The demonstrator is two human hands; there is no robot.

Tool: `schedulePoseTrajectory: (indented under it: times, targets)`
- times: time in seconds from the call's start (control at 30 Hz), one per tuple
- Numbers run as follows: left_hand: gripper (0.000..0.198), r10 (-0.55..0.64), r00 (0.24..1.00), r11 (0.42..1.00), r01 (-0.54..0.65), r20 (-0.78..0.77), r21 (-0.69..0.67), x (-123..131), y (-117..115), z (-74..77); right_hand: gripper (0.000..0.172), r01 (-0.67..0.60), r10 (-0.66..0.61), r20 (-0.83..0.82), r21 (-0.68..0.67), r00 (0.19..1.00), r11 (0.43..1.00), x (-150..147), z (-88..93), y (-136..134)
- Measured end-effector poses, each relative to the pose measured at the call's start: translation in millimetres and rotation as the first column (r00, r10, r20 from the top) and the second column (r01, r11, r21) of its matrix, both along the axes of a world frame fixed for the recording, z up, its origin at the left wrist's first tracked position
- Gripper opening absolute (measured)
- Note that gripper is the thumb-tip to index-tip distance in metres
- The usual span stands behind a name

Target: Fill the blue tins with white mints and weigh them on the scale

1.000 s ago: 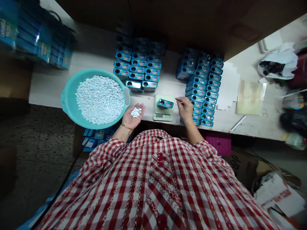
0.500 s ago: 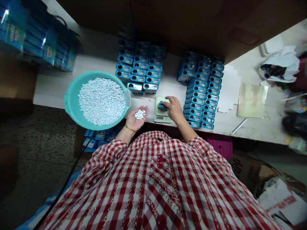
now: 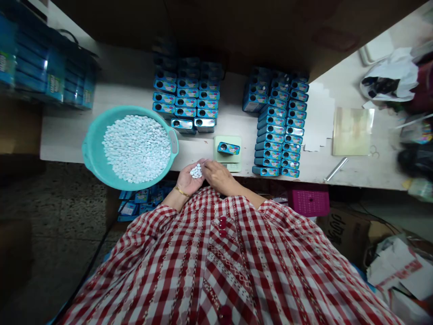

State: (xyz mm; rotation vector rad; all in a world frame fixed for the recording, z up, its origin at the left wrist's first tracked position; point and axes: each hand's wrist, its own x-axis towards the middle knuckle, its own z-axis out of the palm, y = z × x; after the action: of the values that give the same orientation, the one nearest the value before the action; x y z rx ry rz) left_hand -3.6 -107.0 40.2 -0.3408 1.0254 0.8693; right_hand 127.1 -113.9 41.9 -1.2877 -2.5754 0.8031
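Note:
My left hand (image 3: 189, 179) is cupped palm up, with a small heap of white candies (image 3: 195, 171) in it. At the edge of that heap, my right hand (image 3: 218, 176) has its fingers together against the left palm; whether a candy is between its fingertips is hidden. A small blue tin (image 3: 229, 148) with a dark round opening in its top stands on the pale green kitchen scale (image 3: 218, 156), just beyond my right hand. To the left, a turquoise basin (image 3: 92, 149) holds a mass of the same white candies.
Rows of similar blue tins (image 3: 187, 103) stand behind the scale, and more tins (image 3: 270, 146) stand to its right. Wrapped tin packs (image 3: 54, 76) are at far left. A metal tube (image 3: 336, 169) lies near the table's right front edge. Below is a magenta basket (image 3: 309, 201).
My right hand has let go of the blue tin on the scale and come back to the candies in my left palm. My left hand has drawn slightly closer to my body.

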Motion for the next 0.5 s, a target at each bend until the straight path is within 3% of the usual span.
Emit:
schedulePoseTrajectory:
  times: [0.13,0.33,0.5]
  targets:
    - [0.035,0.041,0.997,0.997,-0.044,-0.059,-0.058,-14.3,-16.6,-3.2,0.019,-0.104,0.101,-0.073,-0.037,0.992,0.994,-10.8,-7.5,-8.2]
    - [0.032,0.078,0.994,0.994,-0.084,-0.077,-0.073,-21.6,-22.9,-2.0,0.016,-0.021,0.018,-0.020,-0.155,1.000,0.988,-20.5,-7.6,-5.0]
    - [0.028,0.080,0.995,0.996,-0.082,-0.055,-0.043,-16.4,-15.4,0.1,0.016,0.025,-0.045,-0.152,-0.130,0.987,0.991,-10.4,-5.4,-2.1]
